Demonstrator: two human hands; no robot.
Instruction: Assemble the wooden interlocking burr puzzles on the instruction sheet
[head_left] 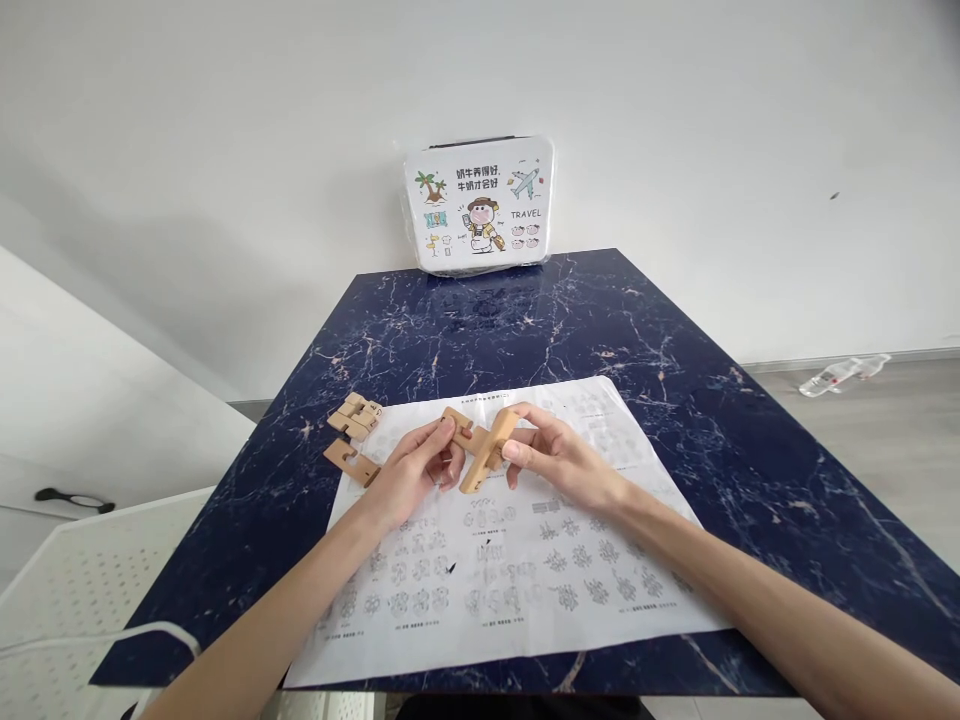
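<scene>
Both of my hands hold crossed wooden puzzle bars [480, 448] just above a printed instruction sheet [525, 590]. My left hand [411, 478] pinches the bar that runs from upper left, its fingers closed on it. My right hand [559, 462] grips the other bar from the right, thumb and fingers closed round it. Loose wooden puzzle pieces [352, 418] lie at the sheet's left edge, and one notched piece [351, 462] lies nearest my left hand.
The dark blue marble-pattern table [675, 400] stands against a white wall. A white cartoon-printed case [480, 205] leans upright at the table's far edge. A white perforated rack [67, 590] stands at the lower left. A clear plastic item [844, 374] lies on the floor at right.
</scene>
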